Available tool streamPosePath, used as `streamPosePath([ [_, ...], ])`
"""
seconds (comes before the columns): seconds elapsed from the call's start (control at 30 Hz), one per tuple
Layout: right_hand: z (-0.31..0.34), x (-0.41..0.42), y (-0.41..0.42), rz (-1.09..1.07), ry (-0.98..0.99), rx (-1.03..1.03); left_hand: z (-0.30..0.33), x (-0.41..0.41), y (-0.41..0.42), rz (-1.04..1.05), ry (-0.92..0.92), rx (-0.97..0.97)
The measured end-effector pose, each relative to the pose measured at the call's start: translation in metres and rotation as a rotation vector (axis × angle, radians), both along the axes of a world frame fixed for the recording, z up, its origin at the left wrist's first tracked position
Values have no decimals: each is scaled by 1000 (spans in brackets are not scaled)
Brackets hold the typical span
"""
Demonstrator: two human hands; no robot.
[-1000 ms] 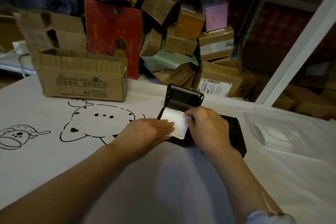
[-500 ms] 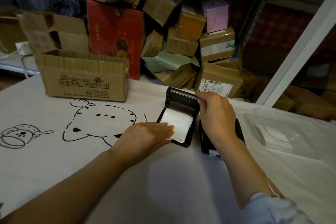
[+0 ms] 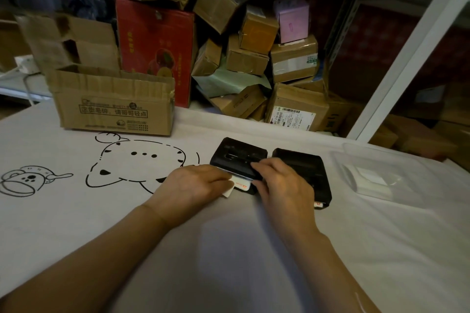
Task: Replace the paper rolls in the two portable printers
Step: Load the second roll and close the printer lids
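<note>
Two black printers sit side by side on the white cloth w/ cartoon drawings (image 3: 132, 160); I'll place everything off the left printer (image 3: 239, 157). Its lid is down, nearly flat. My right hand (image 3: 282, 185) is on its near right corner, fingers (image 3: 259, 165) laid across the lid's front edge, thumb down the side, so it's clamped on the printer. My left hand (image 3: 195, 183) lies flat just left of the printer's front, fingers straight and together, tips pressing the white paper strip (image 3: 240, 185) that sticks out from under the lid. The strip has a small red mark.

The right printer (image 3: 305, 168) touches or nearly touches the left one's right side, lid closed, a bit of paper w/ red print at its near end. Further right, a clear plastic tray (image 3: 368, 180) w/ white paper in it. Behind and left of the left printer, an open cardboard box (image 3: 114, 107); straight behind, past the table edge, a pile of parcels (image 3: 254, 58).
</note>
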State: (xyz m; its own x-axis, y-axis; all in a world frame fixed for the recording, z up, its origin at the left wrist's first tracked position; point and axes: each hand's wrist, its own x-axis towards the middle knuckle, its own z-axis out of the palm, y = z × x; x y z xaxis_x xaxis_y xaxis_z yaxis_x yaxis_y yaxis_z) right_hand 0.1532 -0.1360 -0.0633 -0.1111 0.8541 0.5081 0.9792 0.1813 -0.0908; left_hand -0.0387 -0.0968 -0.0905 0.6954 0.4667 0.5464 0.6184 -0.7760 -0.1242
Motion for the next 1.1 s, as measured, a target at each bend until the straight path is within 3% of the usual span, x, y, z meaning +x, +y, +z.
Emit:
streamPosePath([
  [0.17,-5,-3,3,-24,-8,-43,-1,-5,-6,16,29,-65],
  [0.23,-6,-2,3,-18,-2,-36,3,-5,-10,61,-48,-110],
  [0.4,-7,3,10,-10,16,-30,6,17,-5,400,-713,-476],
  [0.47,-8,4,14,-22,-14,-3,6,26,2,406,-877,-668],
  [0.6,-10,8,17,-40,-91,109,1,35,3,407,-1086,-735],
  [0.73,-10,13,17,-21,-147,167,-3,38,5,447,-1097,-724],
  [0.9,-9,21,18,-83,-63,103,1,32,12,429,-1032,-825],
  [1.1,-8,23,16,-141,-104,-7,6,31,15,434,-995,-891],
])
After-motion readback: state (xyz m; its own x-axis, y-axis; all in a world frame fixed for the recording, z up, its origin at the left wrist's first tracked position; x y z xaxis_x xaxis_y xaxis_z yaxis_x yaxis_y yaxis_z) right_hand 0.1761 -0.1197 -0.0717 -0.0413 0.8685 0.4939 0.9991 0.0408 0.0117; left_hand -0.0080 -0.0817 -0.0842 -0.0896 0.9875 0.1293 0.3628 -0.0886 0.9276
